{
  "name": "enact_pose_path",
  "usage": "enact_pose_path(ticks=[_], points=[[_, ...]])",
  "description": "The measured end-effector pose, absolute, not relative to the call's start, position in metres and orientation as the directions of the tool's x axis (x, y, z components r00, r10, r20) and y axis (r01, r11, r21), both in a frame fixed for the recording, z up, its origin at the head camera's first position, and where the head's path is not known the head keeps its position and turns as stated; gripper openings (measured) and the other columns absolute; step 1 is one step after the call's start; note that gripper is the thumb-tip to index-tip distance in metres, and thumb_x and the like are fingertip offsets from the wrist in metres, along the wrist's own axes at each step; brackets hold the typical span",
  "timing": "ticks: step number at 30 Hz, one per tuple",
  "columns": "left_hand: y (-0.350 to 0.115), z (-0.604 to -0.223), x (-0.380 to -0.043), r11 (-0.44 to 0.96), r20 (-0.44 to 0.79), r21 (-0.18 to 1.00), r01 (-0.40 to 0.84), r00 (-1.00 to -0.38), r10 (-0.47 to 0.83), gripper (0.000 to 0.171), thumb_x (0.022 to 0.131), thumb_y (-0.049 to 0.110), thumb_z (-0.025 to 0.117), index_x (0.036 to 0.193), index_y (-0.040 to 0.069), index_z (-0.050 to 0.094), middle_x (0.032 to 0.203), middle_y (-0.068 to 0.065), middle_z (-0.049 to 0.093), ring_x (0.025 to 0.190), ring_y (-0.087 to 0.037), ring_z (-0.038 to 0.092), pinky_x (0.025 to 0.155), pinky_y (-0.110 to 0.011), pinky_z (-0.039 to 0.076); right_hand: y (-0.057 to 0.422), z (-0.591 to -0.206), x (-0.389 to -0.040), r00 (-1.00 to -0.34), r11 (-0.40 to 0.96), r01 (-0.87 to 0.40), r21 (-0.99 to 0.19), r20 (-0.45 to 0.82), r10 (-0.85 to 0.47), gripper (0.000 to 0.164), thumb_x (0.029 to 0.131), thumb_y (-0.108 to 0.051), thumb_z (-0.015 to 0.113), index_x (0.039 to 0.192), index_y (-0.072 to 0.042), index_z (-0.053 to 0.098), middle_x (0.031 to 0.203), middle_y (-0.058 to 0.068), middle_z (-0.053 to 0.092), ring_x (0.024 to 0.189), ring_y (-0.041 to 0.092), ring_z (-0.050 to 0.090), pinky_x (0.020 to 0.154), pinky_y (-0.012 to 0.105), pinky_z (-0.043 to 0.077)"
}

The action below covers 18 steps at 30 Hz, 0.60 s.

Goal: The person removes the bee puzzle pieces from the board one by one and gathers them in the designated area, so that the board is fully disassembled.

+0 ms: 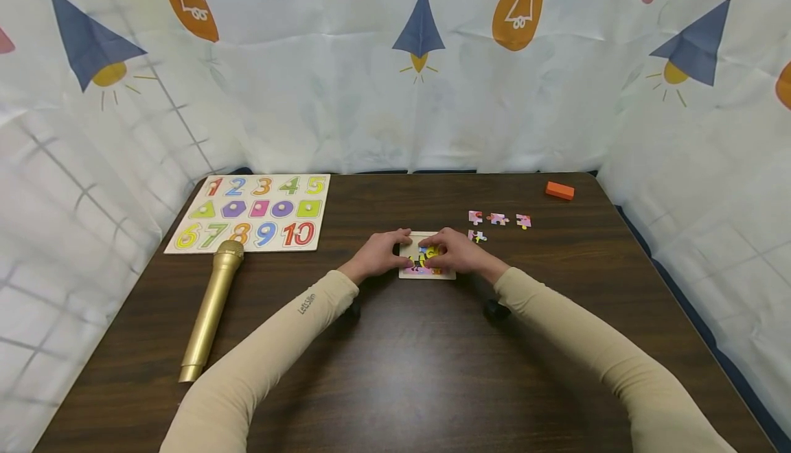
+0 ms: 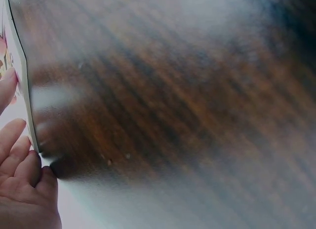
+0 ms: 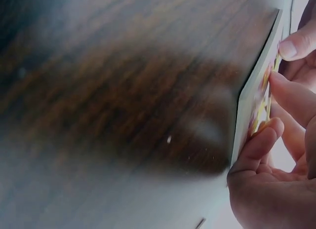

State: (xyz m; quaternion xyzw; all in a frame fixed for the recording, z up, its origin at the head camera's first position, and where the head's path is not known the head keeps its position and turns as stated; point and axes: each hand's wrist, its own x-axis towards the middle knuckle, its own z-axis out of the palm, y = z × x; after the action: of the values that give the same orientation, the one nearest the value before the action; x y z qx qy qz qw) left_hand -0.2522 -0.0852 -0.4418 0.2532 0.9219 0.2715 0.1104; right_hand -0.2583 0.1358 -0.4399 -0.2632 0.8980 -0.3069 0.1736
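Note:
A small jigsaw tray point(image 1: 428, 277) with a pale rim lies on the table between both hands, its lower part filled with pink, yellow and black pieces. My left hand point(image 1: 378, 255) grips the tray's left side, thumb over the lower rim and forefinger near the top corner. From the right, my right hand point(image 1: 465, 254) reaches over the tray, its thumb and forefinger pinching a yellow puzzle piece point(image 1: 432, 252) at the picture. The right wrist view shows the thumb and fingertips close on the coloured pieces, with the tray's edge point(image 3: 247, 98) seen side-on. Fingers partly hide the picture.
Several loose pink puzzle pieces point(image 1: 497, 219) lie right of the tray. An orange block point(image 1: 559, 191) sits at the back right. On the left are a number and shape board point(image 1: 247, 214) and a gold microphone point(image 1: 210, 316). A patterned curtain point(image 1: 358, 96) hangs behind the table.

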Motion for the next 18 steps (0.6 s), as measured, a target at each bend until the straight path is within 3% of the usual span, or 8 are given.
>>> enact_pose_path(ticks=[18], points=[[-0.0865, -0.4406, -0.2519, 0.711, -0.048, 0.558, 0.429, -0.838, 0.544, 0.051, 0.087, 0.024, 0.075, 0.129, 0.0, 0.061, 0.148, -0.012, 0.046, 0.139, -0.026, 0.039, 0.112, -0.042, 0.032, 0.1397, -0.4394, -0.2619, -0.759, 0.641, -0.462, -0.613, -0.1, -0.643, 0.038, 0.094, -0.014, 0.066, 0.131, -0.01, 0.064, 0.118, 0.008, 0.063, 0.099, 0.021, 0.05, 0.086, 0.037, 0.044]])
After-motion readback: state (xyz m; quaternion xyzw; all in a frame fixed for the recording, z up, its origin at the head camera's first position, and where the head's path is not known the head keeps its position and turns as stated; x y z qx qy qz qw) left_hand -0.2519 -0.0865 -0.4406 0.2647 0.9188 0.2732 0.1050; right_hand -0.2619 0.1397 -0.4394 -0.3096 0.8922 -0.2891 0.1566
